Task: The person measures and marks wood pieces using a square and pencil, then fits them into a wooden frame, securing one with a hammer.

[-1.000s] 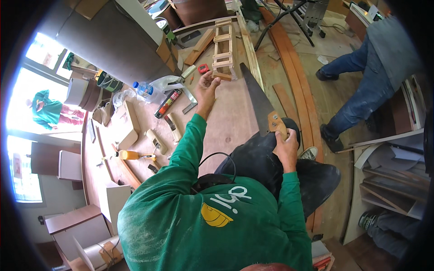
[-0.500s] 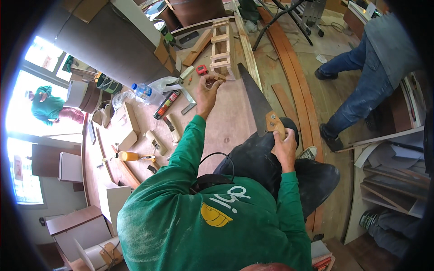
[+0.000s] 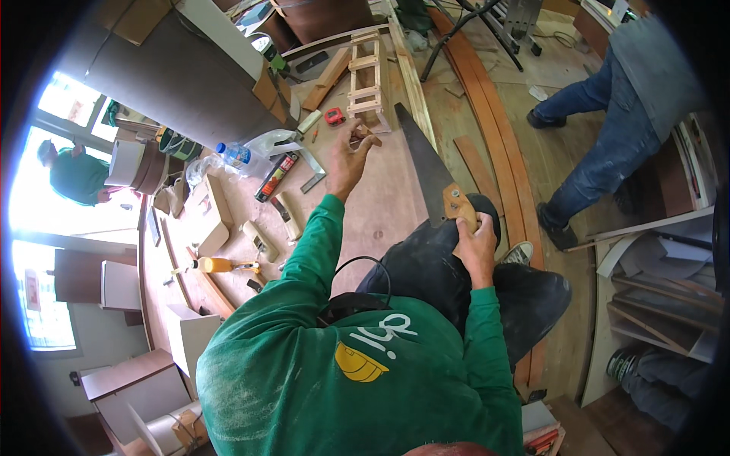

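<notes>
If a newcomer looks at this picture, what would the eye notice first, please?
Probably the handsaw with grey metal blade and tan wooden handle, in the right hand, right of centre. Just beyond the left hand is a pale wooden, ladder-like frame; a small, bright red tape measure lies to its left.

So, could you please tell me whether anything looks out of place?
Nothing looks spilled or broken. Only the crumpled clear plastic bag near the black-and-red cylindrical tube seems mildly odd, like litter on the brown wooden surface. The grey wooden-handled saw in the right hand looks undamaged.
</notes>
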`<state>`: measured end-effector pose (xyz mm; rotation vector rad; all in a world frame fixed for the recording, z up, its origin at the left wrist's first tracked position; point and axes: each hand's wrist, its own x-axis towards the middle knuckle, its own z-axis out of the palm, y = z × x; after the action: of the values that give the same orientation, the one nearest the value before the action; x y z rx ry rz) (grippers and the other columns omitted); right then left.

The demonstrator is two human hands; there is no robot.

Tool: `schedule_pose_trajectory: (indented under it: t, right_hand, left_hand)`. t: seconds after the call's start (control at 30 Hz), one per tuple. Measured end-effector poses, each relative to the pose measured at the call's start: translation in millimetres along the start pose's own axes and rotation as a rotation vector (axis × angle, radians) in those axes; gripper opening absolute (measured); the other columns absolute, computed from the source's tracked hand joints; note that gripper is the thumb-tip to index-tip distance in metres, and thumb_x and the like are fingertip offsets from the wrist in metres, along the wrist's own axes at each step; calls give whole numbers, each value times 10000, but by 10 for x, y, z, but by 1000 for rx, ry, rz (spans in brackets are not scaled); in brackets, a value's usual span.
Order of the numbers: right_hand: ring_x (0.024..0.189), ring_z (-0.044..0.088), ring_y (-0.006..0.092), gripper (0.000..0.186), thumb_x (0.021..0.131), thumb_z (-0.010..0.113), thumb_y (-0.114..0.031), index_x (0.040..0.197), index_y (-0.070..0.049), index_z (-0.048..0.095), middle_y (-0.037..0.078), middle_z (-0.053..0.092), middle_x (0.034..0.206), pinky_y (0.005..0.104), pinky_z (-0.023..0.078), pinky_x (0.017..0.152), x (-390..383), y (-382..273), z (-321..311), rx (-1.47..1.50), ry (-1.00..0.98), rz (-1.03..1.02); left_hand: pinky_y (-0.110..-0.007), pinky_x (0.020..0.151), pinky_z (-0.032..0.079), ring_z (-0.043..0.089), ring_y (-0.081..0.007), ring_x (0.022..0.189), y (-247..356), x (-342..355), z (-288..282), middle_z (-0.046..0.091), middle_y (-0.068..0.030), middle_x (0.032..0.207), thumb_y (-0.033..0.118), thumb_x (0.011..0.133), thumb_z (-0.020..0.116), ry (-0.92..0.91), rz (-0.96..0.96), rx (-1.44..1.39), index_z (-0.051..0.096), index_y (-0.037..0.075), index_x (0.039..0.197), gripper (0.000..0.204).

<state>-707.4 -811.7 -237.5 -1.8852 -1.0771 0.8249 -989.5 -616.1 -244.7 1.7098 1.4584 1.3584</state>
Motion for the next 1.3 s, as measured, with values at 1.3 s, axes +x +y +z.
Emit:
schedule_pose_trajectory:
  t: [1.3]
  right_hand:
    - [1023,717,451,447,949,735,-310,1208,35,617,290,734,1085,506,548,892,-5,-22,-1,20,7,1]
  left_hand:
    - [-353,930,574,693,-218,1028,-6,-15,95,636,-100,1082,154,904,846,-1,76,-10,696,21,1276,423]
